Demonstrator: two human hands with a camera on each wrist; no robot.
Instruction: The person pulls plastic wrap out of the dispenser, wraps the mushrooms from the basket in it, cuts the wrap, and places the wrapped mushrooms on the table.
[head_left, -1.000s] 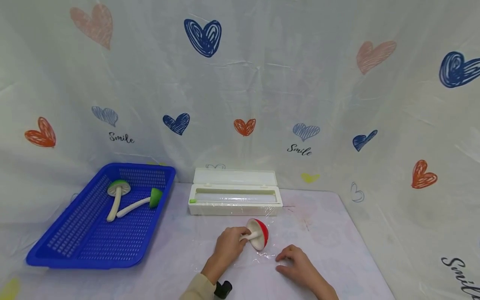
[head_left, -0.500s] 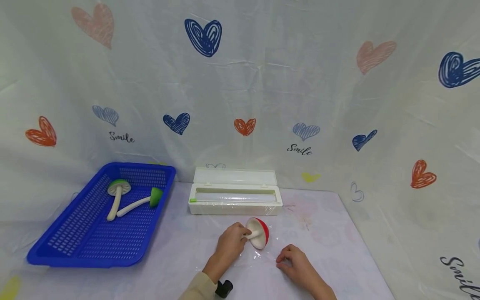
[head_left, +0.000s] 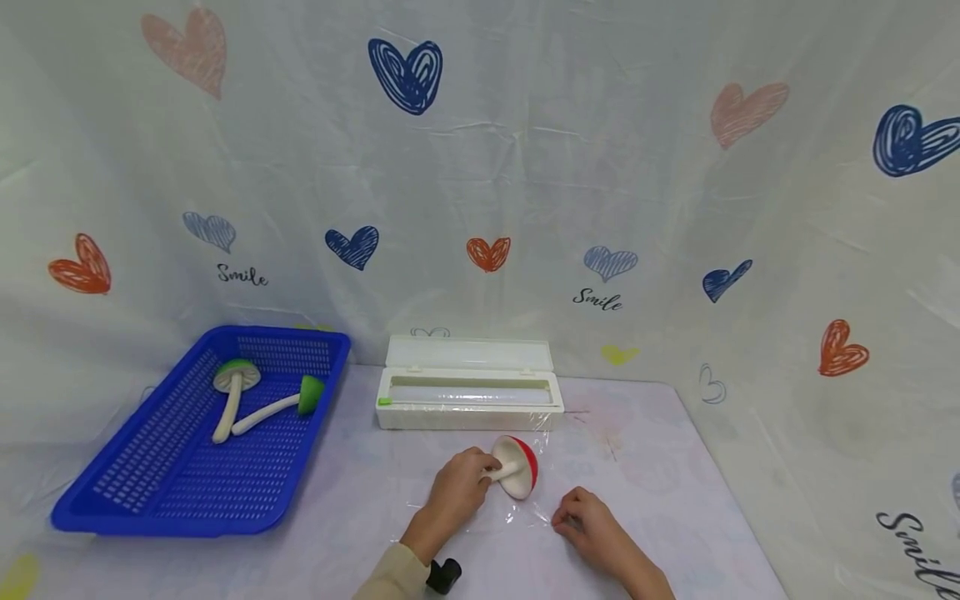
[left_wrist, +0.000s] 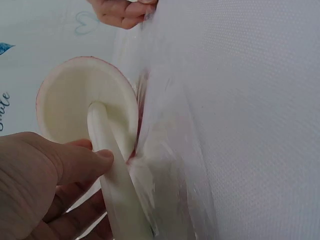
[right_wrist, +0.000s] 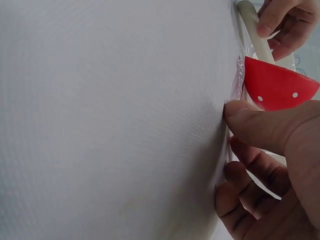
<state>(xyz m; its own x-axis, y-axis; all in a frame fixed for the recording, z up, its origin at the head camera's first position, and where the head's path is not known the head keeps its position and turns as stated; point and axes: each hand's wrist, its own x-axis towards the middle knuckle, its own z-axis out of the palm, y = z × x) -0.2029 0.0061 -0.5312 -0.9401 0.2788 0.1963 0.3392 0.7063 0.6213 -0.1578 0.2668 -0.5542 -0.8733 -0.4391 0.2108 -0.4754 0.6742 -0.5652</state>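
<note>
In the head view a toy mushroom point(head_left: 525, 467) with a red cap lies tilted over thin clear cling film point(head_left: 512, 517) on the table. My left hand point(head_left: 456, 487) grips its pale stem between thumb and fingers, as the left wrist view also shows on the stem point(left_wrist: 119, 200). White dots mark the red cap point(right_wrist: 280, 85) in the right wrist view. To the right of the mushroom, my right hand point(head_left: 592, 527) pinches the film's edge with thumb and fingertips, low at the table. Creases in the film run toward these fingertips.
A white cling film box point(head_left: 468, 417) stands behind the hands, its lid point(head_left: 468, 353) raised and a roll inside. At the left, a blue basket point(head_left: 202, 527) holds two green-capped toy mushrooms point(head_left: 236, 383). A heart-printed white curtain point(head_left: 480, 183) hangs behind the table.
My right thumb and fingers have closed together on the film's edge, and the film creases more near them. The left hand and the mushroom have barely shifted.
</note>
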